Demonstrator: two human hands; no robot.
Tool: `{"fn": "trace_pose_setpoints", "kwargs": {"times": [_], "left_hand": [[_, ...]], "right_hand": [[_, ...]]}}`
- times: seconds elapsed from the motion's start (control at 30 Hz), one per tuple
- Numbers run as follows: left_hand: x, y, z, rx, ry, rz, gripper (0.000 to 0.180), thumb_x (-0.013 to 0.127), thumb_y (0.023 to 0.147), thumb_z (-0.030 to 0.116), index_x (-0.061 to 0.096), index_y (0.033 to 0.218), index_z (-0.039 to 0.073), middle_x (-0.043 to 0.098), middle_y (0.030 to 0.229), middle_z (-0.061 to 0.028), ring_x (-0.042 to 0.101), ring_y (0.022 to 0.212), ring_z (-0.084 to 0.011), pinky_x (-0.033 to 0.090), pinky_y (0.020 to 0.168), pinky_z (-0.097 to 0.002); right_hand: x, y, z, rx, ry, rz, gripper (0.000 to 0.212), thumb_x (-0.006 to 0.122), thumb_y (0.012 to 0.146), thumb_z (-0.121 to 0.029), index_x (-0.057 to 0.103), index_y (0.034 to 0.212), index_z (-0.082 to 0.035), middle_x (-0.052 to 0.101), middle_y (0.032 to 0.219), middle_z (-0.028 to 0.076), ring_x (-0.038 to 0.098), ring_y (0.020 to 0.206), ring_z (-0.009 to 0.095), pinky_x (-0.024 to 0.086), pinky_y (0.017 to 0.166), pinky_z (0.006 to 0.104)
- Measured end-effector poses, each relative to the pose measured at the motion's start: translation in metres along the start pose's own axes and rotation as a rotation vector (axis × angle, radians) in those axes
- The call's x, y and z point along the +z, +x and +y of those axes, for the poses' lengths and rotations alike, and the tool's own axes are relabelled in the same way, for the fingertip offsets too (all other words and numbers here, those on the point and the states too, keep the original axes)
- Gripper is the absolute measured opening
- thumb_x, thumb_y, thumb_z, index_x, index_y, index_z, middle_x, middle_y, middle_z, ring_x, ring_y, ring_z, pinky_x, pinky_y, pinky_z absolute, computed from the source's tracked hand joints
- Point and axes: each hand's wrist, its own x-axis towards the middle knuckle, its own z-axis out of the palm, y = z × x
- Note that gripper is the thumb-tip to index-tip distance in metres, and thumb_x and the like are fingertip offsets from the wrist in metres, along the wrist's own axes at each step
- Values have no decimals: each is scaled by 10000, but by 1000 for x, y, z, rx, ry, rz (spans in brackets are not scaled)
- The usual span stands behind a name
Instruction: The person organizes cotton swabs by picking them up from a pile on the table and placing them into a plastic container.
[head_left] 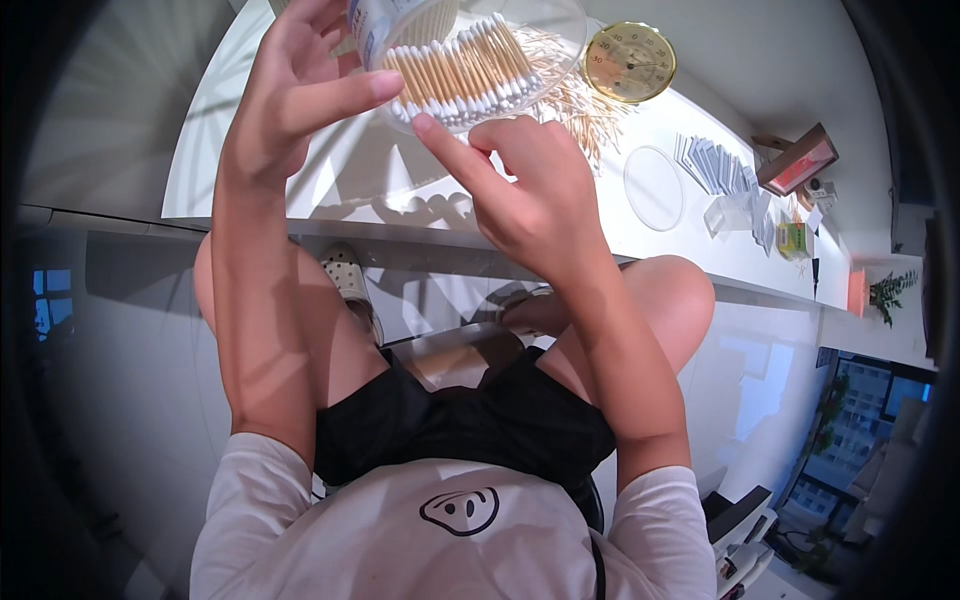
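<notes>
We clamp our left hand point(290, 95) on the clear swab tub point(470, 50); our right hand point(525, 185), fingers apart, touches its swabs point(460, 75). Beyond lie the white counter point(400, 180), loose swabs point(585, 105) and a round gauge point(629, 62).

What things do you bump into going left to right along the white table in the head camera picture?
left hand → clear tub of cotton swabs → round gold dial gauge → clear round lid → fanned white packets → small green box

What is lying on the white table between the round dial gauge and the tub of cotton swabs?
In the head view, a loose heap of cotton swabs lies on the table between the gauge and the swab tub.
</notes>
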Motion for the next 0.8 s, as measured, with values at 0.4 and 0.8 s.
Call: {"fn": "trace_pose_setpoints", "kwargs": {"times": [0.4, 0.8], "left_hand": [[-2, 0, 0, 13, 22, 16, 1039, 846, 579, 60, 364, 1497, -18, 463, 1491, -145, 436, 1400, -268, 303, 1185, -366], [2, 1, 2, 18, 38, 1, 1023, 851, 586, 91, 384, 1488, -35, 500, 1457, -137, 469, 1372, -253, 319, 1171, -353]], "right_hand": [[-2, -5, 4, 1, 4, 61, 683, 625, 615, 67, 720, 1260, -136, 557, 767, 12, 466, 612, 165, 345, 561, 319], [-4, -3, 4, 26, 18, -1, 706, 629, 621, 60, 701, 1291, -153, 548, 771, -4, 482, 627, 164, 349, 584, 322]]}}
